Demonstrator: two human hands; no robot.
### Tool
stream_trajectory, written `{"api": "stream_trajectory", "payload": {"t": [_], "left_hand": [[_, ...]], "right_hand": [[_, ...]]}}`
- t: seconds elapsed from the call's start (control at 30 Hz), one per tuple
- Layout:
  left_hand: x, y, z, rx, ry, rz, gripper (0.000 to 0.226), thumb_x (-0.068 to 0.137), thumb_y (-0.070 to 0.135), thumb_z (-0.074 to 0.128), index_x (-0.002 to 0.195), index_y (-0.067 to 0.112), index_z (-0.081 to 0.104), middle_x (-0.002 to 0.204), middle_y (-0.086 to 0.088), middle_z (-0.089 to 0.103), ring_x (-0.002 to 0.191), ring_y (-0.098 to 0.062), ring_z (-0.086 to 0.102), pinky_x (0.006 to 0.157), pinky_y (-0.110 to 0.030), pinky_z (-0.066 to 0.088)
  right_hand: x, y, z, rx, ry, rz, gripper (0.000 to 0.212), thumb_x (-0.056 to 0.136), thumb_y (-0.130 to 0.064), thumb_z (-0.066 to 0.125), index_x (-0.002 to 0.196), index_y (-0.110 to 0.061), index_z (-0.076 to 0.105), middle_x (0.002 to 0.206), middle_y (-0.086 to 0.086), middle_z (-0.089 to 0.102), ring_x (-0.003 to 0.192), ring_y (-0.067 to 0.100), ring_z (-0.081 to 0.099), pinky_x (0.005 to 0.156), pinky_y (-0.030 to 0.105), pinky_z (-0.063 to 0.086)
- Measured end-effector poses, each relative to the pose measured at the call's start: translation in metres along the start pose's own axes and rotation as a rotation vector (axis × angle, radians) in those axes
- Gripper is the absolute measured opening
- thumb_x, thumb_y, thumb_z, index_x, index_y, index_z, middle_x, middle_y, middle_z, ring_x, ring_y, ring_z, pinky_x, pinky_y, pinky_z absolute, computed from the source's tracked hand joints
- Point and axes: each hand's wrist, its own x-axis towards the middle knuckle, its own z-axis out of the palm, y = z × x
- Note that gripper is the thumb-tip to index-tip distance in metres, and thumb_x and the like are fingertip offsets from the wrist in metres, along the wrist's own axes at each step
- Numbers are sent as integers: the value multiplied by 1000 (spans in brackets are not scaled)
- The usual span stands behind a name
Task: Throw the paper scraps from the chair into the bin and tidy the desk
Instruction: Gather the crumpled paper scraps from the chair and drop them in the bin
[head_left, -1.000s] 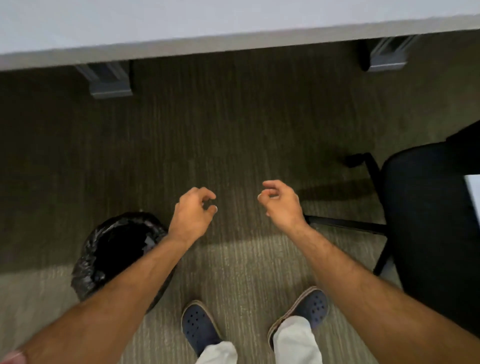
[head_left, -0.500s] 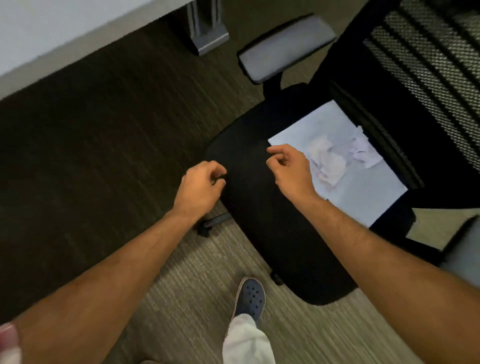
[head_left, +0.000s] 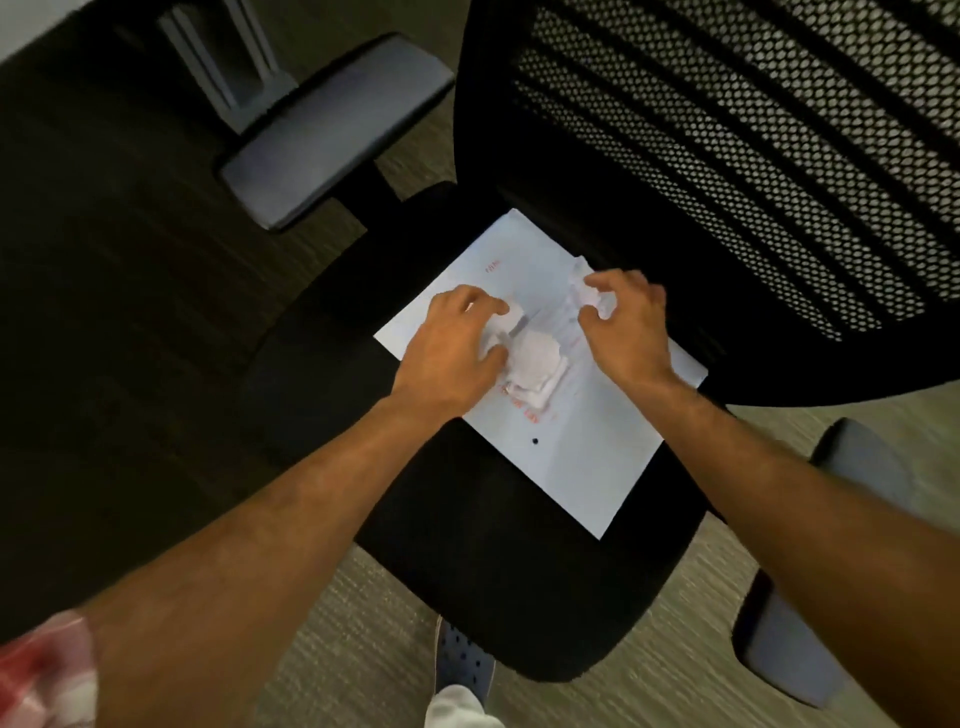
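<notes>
The crumpled white paper scraps (head_left: 535, 364) lie on a flat white paper sheet (head_left: 582, 447) on the black chair seat (head_left: 467, 561). The left hand (head_left: 452, 353) pinches one scrap; the right hand (head_left: 623, 327), at 2 o'clock, curls its fingers (head_left: 597, 283) around another, so both gather together

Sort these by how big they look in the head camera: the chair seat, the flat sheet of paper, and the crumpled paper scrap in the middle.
1. chair seat
2. flat sheet of paper
3. crumpled paper scrap, partly hidden by the left hand
</notes>
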Motion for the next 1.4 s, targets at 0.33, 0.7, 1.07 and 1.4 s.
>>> {"api": "stream_trajectory", "payload": {"t": [0.33,0.7,1.07,1.4], "left_hand": [[26,16,34,319,-156,-75,91,72,74,61,145,27,35,150,-4,35,135,-32,30,100,-51,38],[18,39,57,413,-175,-72,66,79,39,75,137,20,47,140,-7,36,124,-30,36,93,-39,45],[19,39,47,247,-125,-64,54,84,4,70,134,13,52,120,-7,54,102,-25,52,77,-39,56],[14,29,27,106,-60,-75,34,88,10,68,121,11,57,115,-10,58,101,-29,61,88,-41,52]], "right_hand": [[37,12,17,-405,-259,-101,75,88,-15,70,153,-23,34,155,6,37,131,37,40,99,46,49],[23,24,0,-328,-171,-222,31,92,1,62,120,-11,69,121,12,65,105,32,63,82,38,57],[6,31,-41,233,-61,168,14,90,-6,63,88,-16,72,89,-7,70,88,19,68,74,34,62],[-24,31,1,-341,-282,-20,62,77,-48,80,129,-25,56,123,6,57,110,27,55,77,37,48]]}}
